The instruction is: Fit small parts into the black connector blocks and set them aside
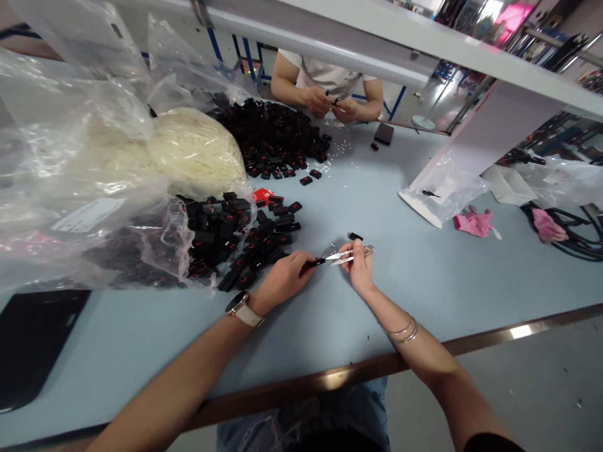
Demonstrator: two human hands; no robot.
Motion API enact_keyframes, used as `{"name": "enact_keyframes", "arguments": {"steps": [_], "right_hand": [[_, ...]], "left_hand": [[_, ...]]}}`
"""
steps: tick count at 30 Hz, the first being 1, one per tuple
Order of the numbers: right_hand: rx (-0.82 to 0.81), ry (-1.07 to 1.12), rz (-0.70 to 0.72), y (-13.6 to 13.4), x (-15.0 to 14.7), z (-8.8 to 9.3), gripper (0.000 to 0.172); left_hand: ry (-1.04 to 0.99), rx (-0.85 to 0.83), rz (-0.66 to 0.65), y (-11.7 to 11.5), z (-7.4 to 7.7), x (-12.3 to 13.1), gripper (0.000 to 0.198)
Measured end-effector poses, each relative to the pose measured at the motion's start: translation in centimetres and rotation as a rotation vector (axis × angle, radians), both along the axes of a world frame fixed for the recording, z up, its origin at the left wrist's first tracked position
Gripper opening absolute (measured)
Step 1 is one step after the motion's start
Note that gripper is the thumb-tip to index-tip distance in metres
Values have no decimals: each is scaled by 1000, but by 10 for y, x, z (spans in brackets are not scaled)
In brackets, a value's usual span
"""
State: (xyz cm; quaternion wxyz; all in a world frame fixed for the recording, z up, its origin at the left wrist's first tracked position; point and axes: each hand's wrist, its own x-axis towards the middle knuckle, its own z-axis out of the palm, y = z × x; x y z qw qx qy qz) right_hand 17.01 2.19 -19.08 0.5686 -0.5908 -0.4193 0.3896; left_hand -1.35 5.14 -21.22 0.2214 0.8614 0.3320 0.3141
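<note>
My left hand (pixel 286 279) pinches a small black plastic part (pixel 318 262) that points to the right. Thread snips (pixel 346 255) are gripped in my right hand (pixel 360 270), their two blades parted and the tips close to the black part's end. I cannot tell whether the blades touch it. Just beyond my right hand lies another black part (pixel 355 236) on the blue-grey table (pixel 414 276). Left of my left hand, a pile of black parts with red marks (pixel 264 235) spills out of a clear plastic bag (pixel 155 245).
A larger heap of black parts (pixel 277 135) and white scraps (pixel 340 148) lie farther back. A co-worker's hands (pixel 332 105) hold a small black piece there. A bag of cream-coloured pieces (pixel 198 150) stands left. A black tray (pixel 38 339), pink glove (pixel 473 221) and shelf post (pixel 490 138) flank the table.
</note>
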Motion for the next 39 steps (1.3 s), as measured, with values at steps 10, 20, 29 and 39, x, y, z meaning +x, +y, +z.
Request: {"name": "enact_keyframes", "arguments": {"steps": [10, 20, 29, 39], "right_hand": [[-27, -64, 164, -9, -7, -11, 58], [40, -218, 193, -12, -9, -12, 52], [95, -436, 254, -16, -4, -14, 45], [143, -578, 262, -17, -6, -8, 43]], "left_hand": [[26, 23, 6, 1, -5, -1, 5], [26, 41, 0, 1, -5, -2, 5], [30, 20, 18, 1, -6, -3, 6], [-9, 28, 5, 1, -6, -2, 7]]}}
